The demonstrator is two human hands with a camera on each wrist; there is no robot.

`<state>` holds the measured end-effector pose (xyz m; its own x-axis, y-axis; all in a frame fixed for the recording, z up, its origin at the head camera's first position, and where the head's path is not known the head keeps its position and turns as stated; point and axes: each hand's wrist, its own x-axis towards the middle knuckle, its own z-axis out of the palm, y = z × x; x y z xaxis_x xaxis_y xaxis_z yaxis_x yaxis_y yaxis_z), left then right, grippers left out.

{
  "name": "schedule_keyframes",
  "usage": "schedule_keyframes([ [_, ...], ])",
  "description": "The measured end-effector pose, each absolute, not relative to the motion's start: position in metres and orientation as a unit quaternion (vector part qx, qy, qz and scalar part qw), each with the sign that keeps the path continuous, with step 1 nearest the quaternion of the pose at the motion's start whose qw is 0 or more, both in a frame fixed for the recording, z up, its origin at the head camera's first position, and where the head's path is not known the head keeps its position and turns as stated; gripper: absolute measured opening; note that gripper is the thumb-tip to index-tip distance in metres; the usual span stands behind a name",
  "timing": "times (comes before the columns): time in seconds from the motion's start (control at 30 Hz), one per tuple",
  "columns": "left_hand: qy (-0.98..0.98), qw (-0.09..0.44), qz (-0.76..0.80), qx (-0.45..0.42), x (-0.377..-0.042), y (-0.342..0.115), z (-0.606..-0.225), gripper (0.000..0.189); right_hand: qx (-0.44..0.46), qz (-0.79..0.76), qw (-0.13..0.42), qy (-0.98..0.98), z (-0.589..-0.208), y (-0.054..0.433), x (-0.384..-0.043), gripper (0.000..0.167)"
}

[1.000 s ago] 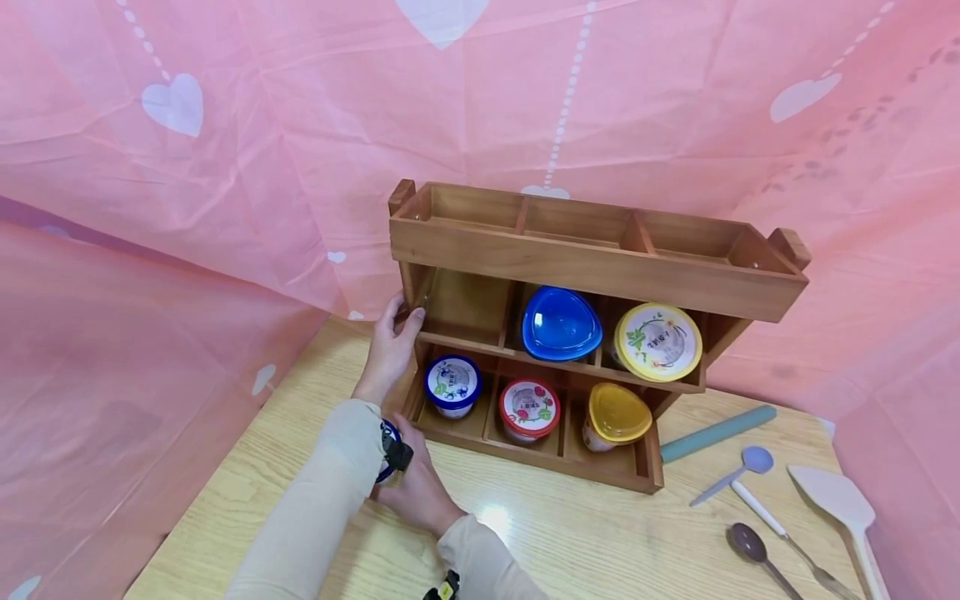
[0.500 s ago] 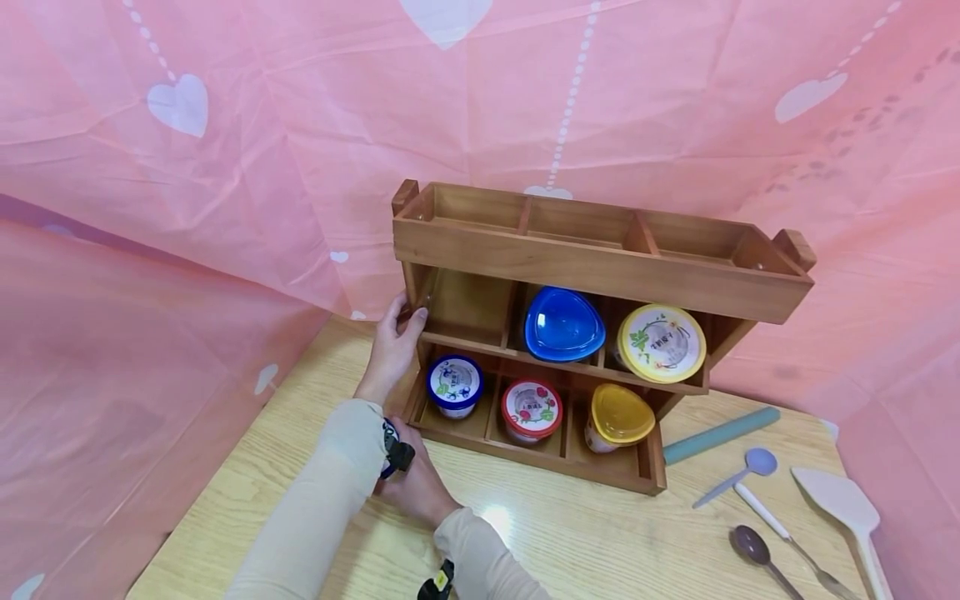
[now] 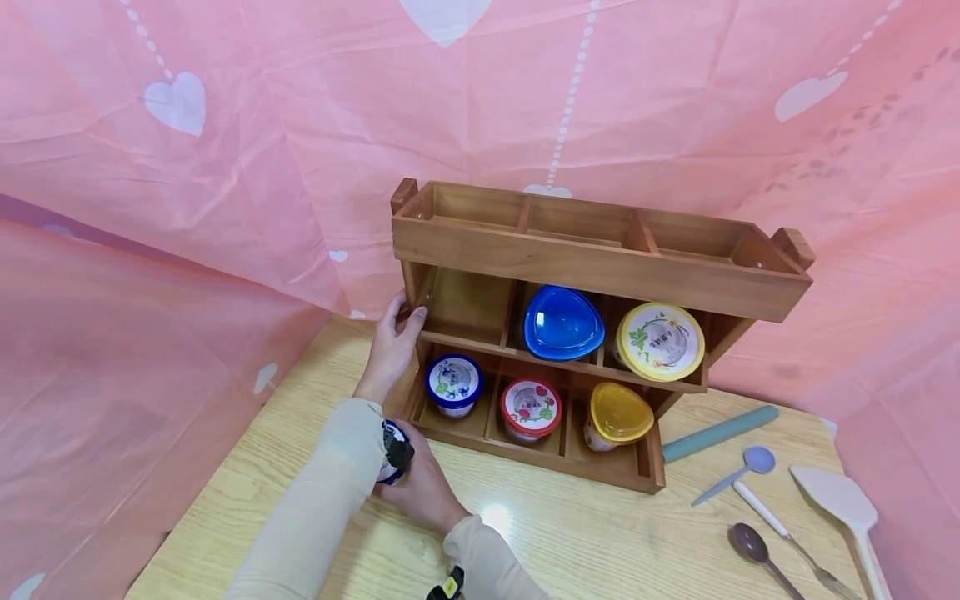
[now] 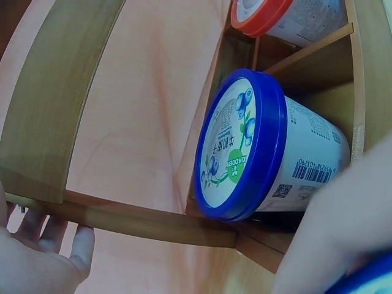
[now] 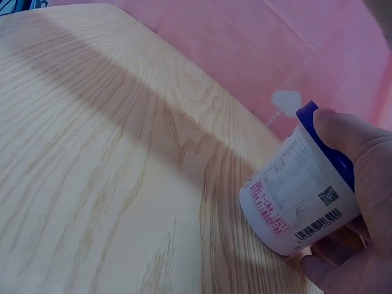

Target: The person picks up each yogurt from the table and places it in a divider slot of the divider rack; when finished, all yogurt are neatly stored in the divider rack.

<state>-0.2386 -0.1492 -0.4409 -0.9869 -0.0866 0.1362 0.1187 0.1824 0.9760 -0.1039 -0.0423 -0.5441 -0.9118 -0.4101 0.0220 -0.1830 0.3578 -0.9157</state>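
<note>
My left hand (image 3: 390,350) grips the left side panel of a wooden tiered shelf (image 3: 592,258); the fingers go round behind the panel. Below it, my right hand (image 3: 427,492) holds a white tub with a blue lid (image 5: 300,190), thumb on the lid and fingers under the side. That tub is tilted low over the tabletop, just left of the shelf, and my left forearm partly covers it in the head view. Another blue-lidded tub (image 4: 245,147) sits in the bottom left compartment. Beside it stand a red-lidded tub (image 3: 531,408) and an amber-lidded tub (image 3: 618,414).
On the middle tier are a blue-lidded tub (image 3: 562,323) and a yellow-lidded tub (image 3: 660,342). Right of the shelf lie a green rod (image 3: 720,433), a purple spoon (image 3: 757,460), a fork (image 3: 795,542), a brown spoon (image 3: 748,542) and a white spatula (image 3: 836,496). Pink cloth hangs behind.
My right hand shifts slightly, and a little more of the held tub shows past the left wrist. The left hand keeps its hold on the shelf panel.
</note>
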Motion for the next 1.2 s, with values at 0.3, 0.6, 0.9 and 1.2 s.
schedule_keyframes([
  [0.3,-0.77,0.073,-0.634,-0.005,-0.238,-0.152,-0.441,0.059,-0.184,-0.529,0.088,0.823,-0.541,-0.015,-0.088,0.099],
  [0.6,-0.763,0.082,-0.641,-0.018,-0.239,-0.151,-0.441,0.057,-0.165,-0.537,0.057,0.826,-0.529,0.013,-0.075,0.1],
  [0.9,-0.764,0.068,-0.642,-0.008,-0.238,-0.151,-0.442,0.058,-0.134,-0.551,0.034,0.823,-0.509,0.039,-0.065,0.093],
  [1.2,-0.755,0.069,-0.652,-0.009,-0.24,-0.15,-0.44,0.057,-0.137,-0.493,-0.027,0.859,-0.525,0.044,-0.06,0.084],
])
